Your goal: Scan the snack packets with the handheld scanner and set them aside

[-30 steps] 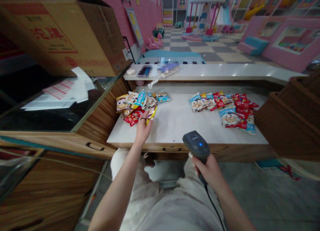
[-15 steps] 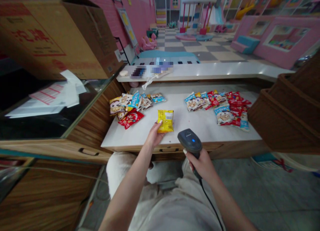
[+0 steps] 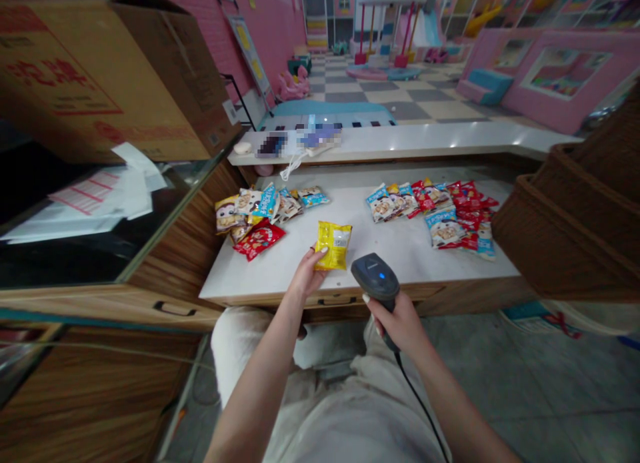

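My left hand [image 3: 311, 271] grips a yellow snack packet [image 3: 333, 246] by its left side, thumb on top. A white barcode label shows on the packet's upper right. In my right hand [image 3: 399, 321] is a dark barcode scanner [image 3: 376, 276], its head angled toward the packet and a blue light lit on top. The scanner and packet are apart. A mixed pile of snack packets [image 3: 260, 239] lies left on the white desk [image 3: 295, 269]. More snack packets [image 3: 445, 228], red, blue and white, are spread at the right.
A big cardboard box [image 3: 150, 76] and loose papers [image 3: 105, 203] stand on the dark counter at left. Brown woven baskets [image 3: 565, 229] rise at right. The raised white ledge [image 3: 415, 139] behind holds blurred devices and a white cable [image 3: 293, 166]. The scanner's cord [image 3: 417, 396] hangs over my lap.
The yellow packet has tilted slightly clockwise in my left hand, and the thumb lies further over it. My right hand keeps hold of the scanner; the view has shifted a little.
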A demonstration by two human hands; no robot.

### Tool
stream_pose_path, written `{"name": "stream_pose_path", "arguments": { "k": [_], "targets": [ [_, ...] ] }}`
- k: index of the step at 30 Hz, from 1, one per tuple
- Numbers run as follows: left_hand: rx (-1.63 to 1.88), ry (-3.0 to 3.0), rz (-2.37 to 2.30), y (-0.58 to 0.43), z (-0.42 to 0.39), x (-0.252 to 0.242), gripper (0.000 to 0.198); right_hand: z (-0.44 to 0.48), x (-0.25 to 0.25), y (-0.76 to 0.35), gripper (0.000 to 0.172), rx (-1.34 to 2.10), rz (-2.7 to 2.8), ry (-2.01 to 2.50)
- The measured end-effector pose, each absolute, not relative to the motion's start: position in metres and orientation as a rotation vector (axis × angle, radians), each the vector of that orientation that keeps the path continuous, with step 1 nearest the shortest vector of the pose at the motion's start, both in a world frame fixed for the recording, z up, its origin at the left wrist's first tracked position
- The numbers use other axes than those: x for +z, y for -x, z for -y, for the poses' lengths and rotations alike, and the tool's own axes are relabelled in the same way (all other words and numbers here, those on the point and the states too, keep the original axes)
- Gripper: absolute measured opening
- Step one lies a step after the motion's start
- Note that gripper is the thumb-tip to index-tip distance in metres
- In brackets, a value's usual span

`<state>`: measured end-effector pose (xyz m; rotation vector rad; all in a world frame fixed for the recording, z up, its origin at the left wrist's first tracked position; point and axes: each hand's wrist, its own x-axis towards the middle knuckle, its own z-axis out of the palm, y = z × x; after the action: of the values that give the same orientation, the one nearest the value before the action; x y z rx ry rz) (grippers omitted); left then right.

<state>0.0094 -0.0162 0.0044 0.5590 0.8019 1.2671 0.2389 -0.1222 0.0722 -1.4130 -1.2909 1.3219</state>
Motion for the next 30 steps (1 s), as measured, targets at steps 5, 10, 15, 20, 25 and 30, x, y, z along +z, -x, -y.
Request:
{"name": "stream_pose_path", "arguments": {
  "k": [5, 10, 15, 20, 25, 30],
  "targets": [
    [1.277, -0.553, -0.84, -0.008, 0.015, 0.001, 0.063, 0.124, 0.073, -0.24, 0.045, 1.31, 1.327, 1.394],
    [1.279, -0.556, -0.811, -0.008, 0.015, -0.002, 0.056, 0.125, 0.071, -0.241, 0.046, 1.308, 1.327, 1.384],
    [1.273, -0.541, -0.773, -0.008, 0.013, -0.005, 0.066, 0.126, 0.068, -0.241, 0.042, 1.307, 1.309, 1.419],
    [1.291, -0.485, -0.792, -0.007, 0.007, -0.004, 0.057, 0.132, 0.06, -0.253, 0.041, 1.298, 1.303, 1.427],
    [1.256, -0.514, -0.787, -0.033, -0.007, 0.019, 0.058, 0.141, 0.054, -0.275, 0.047, 1.215, 1.254, 1.434],
    [1.142, -0.664, -0.884, -0.11, -0.035, 0.04, 0.062, 0.146, 0.061, -0.298, 0.05, 1.237, 1.193, 1.436]
  ]
}}
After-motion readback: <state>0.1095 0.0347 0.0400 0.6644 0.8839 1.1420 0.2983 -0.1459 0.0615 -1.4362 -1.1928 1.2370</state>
